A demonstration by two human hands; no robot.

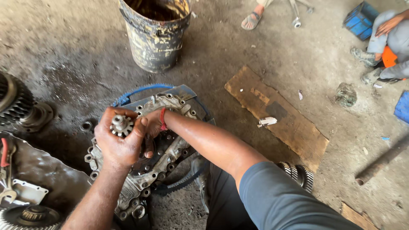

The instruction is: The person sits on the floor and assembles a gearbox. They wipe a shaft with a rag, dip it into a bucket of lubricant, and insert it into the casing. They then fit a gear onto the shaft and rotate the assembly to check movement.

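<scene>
My left hand (117, 145) is closed around a small toothed metal gear shaft (121, 125), held upright over a grey metal gearbox housing (170, 147) ringed with bolt holes. My right hand (151, 127), with a red band at the wrist, reaches across and presses against the left hand and the shaft; its fingers are mostly hidden behind the left hand. The housing lies on the oily ground, partly over a blue ring (136, 92).
A dirty bucket (155, 36) stands behind the housing. Large gears lie at the far left (19, 104), bottom left (30, 216) and by my knee (298, 172). A wooden board (277, 113) lies to the right. Another person (390, 42) crouches at top right.
</scene>
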